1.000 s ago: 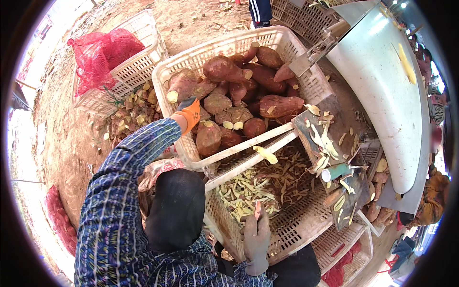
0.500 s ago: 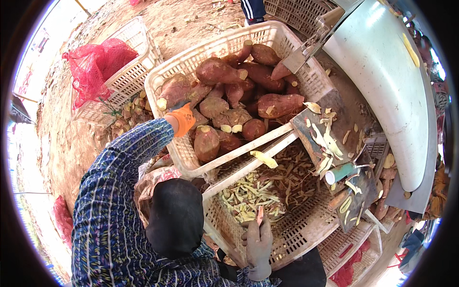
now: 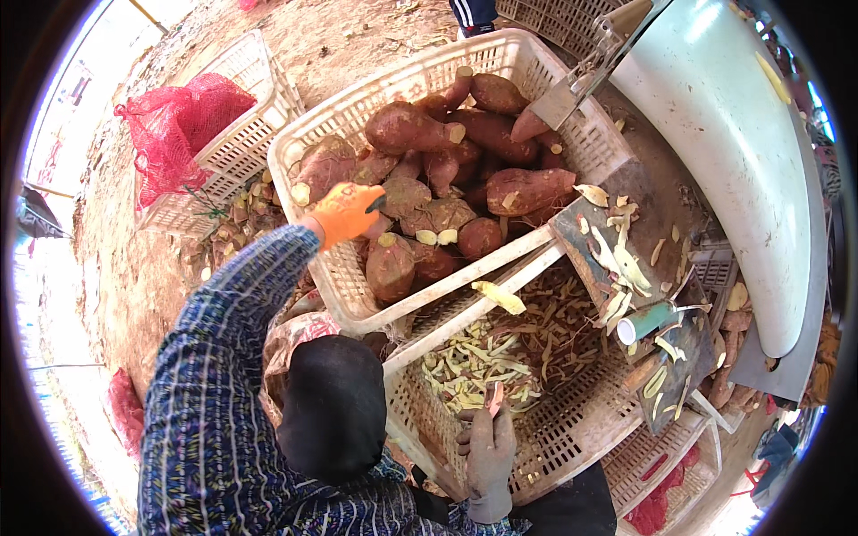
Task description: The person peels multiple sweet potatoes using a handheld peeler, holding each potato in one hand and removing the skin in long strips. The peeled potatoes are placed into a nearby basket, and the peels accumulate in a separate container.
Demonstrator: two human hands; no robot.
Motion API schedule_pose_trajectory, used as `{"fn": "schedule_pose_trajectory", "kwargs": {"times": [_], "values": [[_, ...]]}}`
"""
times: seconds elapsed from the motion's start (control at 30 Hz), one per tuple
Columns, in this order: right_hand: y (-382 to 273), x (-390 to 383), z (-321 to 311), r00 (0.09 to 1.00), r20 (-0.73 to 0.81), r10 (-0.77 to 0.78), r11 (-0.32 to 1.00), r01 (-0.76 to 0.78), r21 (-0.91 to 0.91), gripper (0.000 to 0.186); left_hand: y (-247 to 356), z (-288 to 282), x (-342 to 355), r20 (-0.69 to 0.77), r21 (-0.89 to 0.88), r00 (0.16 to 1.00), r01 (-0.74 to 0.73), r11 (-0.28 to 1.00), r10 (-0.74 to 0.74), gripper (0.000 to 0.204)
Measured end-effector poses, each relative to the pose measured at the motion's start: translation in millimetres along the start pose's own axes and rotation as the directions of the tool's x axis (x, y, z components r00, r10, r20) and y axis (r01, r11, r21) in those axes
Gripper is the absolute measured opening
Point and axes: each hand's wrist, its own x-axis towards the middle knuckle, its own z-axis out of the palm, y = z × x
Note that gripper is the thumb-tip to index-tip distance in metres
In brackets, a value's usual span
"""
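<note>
My left hand [image 3: 347,214], in an orange glove with dark fingertips, reaches over the near-left part of a white plastic crate [image 3: 402,313] heaped with large red-brown sweet potatoes [image 3: 411,129]. Its fingers point rightward, close above a sweet potato partly hidden under them. I see nothing lifted in that hand. Lower down, my right hand [image 3: 490,451] wears a grey glove. Its fingers close round a small tool with a pinkish-orange part [image 3: 495,399], whose exact kind I cannot make out. Below the tool, a second crate [image 3: 572,438] holds pale peel strips [image 3: 469,366] and brown peelings.
A board [image 3: 585,241] with peelings and a green-and-white cylinder [image 3: 648,322] lie at the right, near a large pale curved panel [image 3: 728,134]. Red mesh sacks [image 3: 183,129] fill a crate at the left. My dark knee [image 3: 331,406] rises beside the crates.
My left hand has shifted a little rightward and up over the sweet potatoes, its fingers now pointing right instead of down. My right hand stays almost still, tilting the tool slightly.
</note>
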Motion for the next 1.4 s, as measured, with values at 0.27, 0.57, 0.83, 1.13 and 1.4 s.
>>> {"fn": "schedule_pose_trajectory", "kwargs": {"times": [0.27,0.57,0.83,1.13,1.4], "values": [[2.2,-2.2,-2.6,0.999,-0.017,-0.044,0.999,0.044,-0.012,0.030,-14.0,25.4,-0.9,0.348,0.445,0.937,-0.194,0.874,0.031,0.056],[7.3,-6.8,-2.4,0.987,-0.037,-0.157,0.987,0.156,-0.035,0.020,-40.1,8.4,-3.5,0.249,0.229,0.932,-0.321,0.919,0.264,0.058],[8.7,-5.9,-4.0,0.931,-0.050,-0.361,0.881,0.323,-0.345,0.041,39.8,-50.3,-43.2,-0.119,-0.957,0.991,-0.132,-0.259,-0.065,0.042],[-153.3,-10.3,44.8,0.244,0.087,-0.966,0.139,0.773,-0.620,0.042,202.6,-60.6,-101.3,-0.305,-0.892,0.918,-0.183,-0.414,0.252,0.041],[-87.1,-30.0,15.9,0.378,-0.012,-0.926,0.288,0.684,-0.671,0.050,244.8,3.7,-149.5,-0.339,-0.922,0.939,-0.318,-0.220,0.065,0.030]]}}
